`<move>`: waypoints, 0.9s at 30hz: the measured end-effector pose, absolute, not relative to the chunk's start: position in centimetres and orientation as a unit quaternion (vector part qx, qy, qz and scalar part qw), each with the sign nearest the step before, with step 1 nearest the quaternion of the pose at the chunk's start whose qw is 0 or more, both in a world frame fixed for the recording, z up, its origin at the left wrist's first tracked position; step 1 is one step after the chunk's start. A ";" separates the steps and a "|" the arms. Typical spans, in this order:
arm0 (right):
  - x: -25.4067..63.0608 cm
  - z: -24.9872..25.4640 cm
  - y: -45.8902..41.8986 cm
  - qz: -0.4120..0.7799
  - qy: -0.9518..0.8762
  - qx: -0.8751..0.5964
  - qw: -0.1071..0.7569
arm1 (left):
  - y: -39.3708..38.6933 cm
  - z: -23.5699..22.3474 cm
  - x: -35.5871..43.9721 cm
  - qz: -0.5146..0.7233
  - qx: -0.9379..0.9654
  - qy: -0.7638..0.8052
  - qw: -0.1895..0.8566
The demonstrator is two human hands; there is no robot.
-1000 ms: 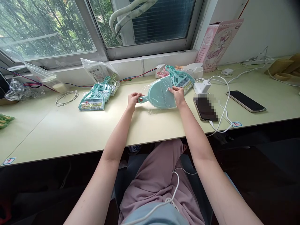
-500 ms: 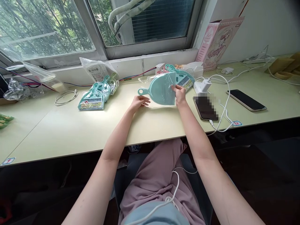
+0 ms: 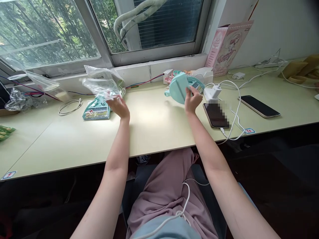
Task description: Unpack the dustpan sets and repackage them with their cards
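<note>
My right hand point(image 3: 191, 100) grips a teal plastic dustpan point(image 3: 178, 88), tilted up above the desk, close to a pile of similar teal and pink sets point(image 3: 197, 85) by the window wall. My left hand point(image 3: 119, 106) is out to the left and holds a crumpled clear plastic bag point(image 3: 99, 87) above a stack of packaged teal dustpan sets point(image 3: 97, 110). The bag hides part of that stack.
On the pale green desk point(image 3: 154, 126) lie two phones point(image 3: 216, 115) point(image 3: 260, 106), a white charger with cable point(image 3: 214, 92), a coiled cable point(image 3: 69, 106), clear bags at far left point(image 3: 32, 83), a pink box point(image 3: 225, 43) and brown paper at far right.
The dustpan has come out of its clear wrapper. My left hand carried the wrapper left to the stack of sets; my right hand lifted and tilted the bare dustpan toward the right pile.
</note>
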State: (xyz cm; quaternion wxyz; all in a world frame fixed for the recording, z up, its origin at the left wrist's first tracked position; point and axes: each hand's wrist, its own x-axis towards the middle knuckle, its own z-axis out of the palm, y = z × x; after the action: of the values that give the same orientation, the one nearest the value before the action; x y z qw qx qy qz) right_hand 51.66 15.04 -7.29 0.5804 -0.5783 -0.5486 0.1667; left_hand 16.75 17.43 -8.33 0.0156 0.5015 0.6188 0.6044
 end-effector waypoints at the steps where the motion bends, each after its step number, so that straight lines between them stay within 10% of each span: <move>1: 51.0 -7.4 14.8 0.095 -0.559 -0.583 0.582 | 17.3 -8.4 17.6 0.547 0.549 0.632 0.000; 7: 48.4 -8.7 14.2 -0.077 -0.704 -0.544 0.449 | 18.1 -10.7 19.5 0.225 0.664 0.712 -0.031; 12: 46.9 -9.6 14.0 -0.085 -0.823 -0.466 0.314 | 17.9 -9.5 19.8 0.417 0.593 0.689 -0.026; 20: 45.7 -10.0 14.0 -0.060 -0.859 -0.401 0.313 | 16.9 -9.7 26.5 0.427 0.470 0.531 0.561; 27: 46.1 -9.4 13.7 -0.078 -0.834 -0.441 0.321 | 17.9 -9.9 24.9 0.556 0.271 0.497 0.609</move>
State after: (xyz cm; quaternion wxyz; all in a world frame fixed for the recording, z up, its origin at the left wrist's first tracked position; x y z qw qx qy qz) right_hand 46.14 13.69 -9.44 0.3214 -0.4406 -0.8345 -0.0785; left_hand 24.86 17.95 -9.93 0.6087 0.2714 0.4967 0.5560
